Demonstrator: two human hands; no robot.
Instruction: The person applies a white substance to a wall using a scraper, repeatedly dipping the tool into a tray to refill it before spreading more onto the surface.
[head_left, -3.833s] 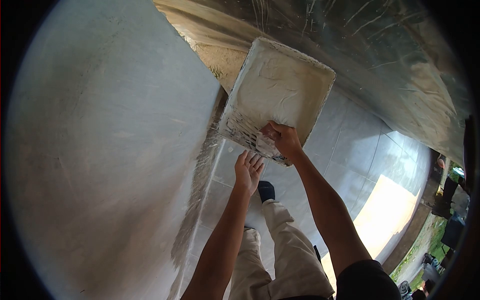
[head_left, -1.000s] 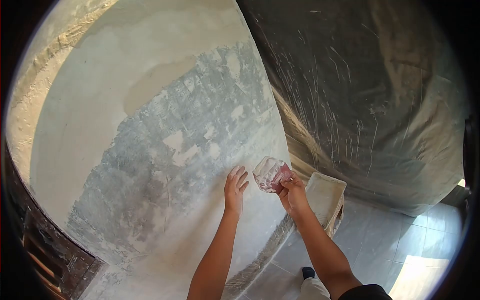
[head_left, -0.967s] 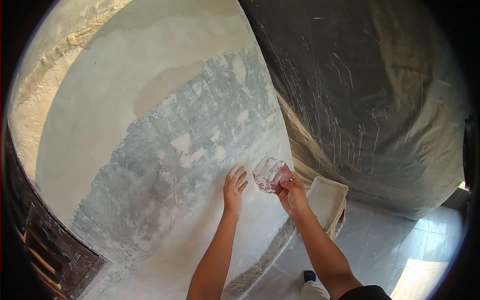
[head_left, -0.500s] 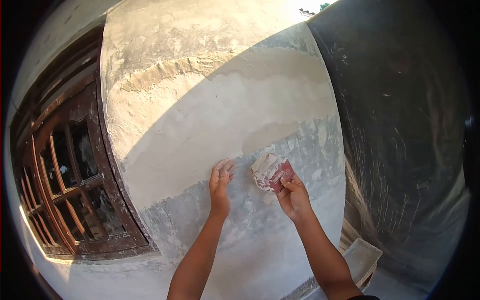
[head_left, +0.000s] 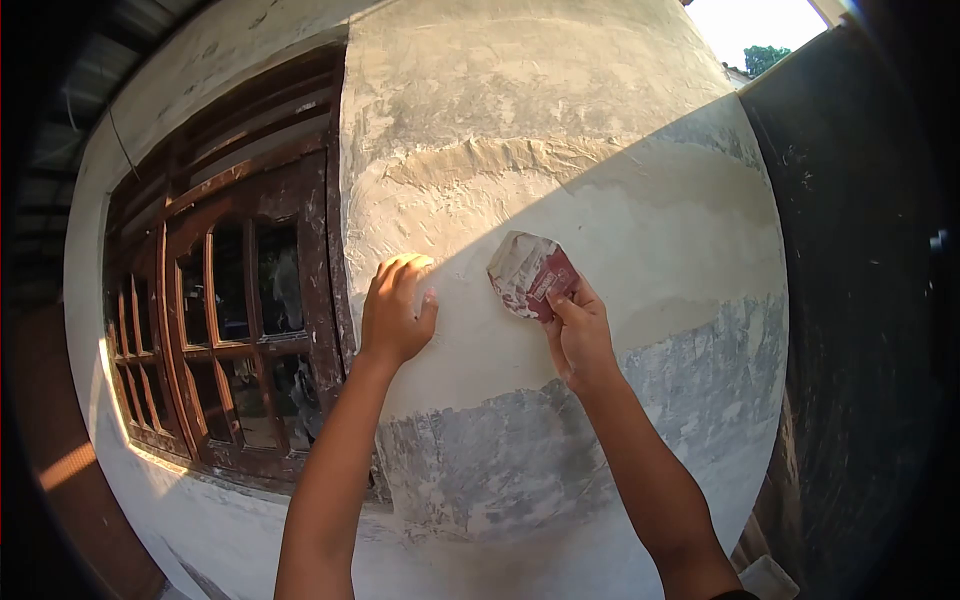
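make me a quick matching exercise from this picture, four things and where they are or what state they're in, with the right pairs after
1. left hand
2. spreader
3. window
4. dark sheet

A. brown-framed, at the picture's left
B. smeared, gripped by the right hand
C. along the picture's right side
D. open, holding nothing

Pairs: 1-D, 2-B, 3-A, 4-C

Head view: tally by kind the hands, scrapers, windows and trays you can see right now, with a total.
Hands: 2, the left hand and the right hand
Scraper: 1, maroon, smeared pale
Window: 1, brown
Tray: 1, cut off at the bottom edge
Total: 5
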